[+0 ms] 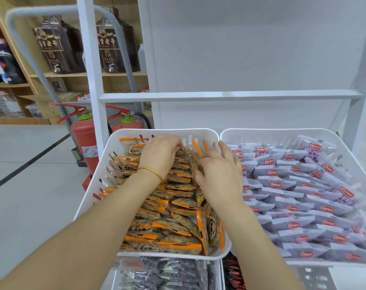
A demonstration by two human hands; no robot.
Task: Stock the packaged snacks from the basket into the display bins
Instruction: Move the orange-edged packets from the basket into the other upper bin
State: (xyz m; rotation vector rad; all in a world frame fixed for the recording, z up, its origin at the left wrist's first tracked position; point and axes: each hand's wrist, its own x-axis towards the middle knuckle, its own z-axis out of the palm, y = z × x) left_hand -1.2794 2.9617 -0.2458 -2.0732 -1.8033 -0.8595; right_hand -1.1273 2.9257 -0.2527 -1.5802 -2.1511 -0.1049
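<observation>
I see both hands inside the left white bin (167, 131), which is full of orange-edged snack packets (178, 223). My left hand (159, 154) pinches some packets at the far end with curled fingers. My right hand (219, 177) rests on the pile beside it, fingers spread and rather straight.

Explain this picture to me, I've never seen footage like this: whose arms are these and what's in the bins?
No machine here: a person wears a camera on the head, so you look down along their own arms. The left hand, with a gold bracelet, curls its fingers over orange packets at the far end of a white bin. The right hand lies on the same packets; whether it grips any is unclear. The neighbouring bin holds purple packets.
</observation>
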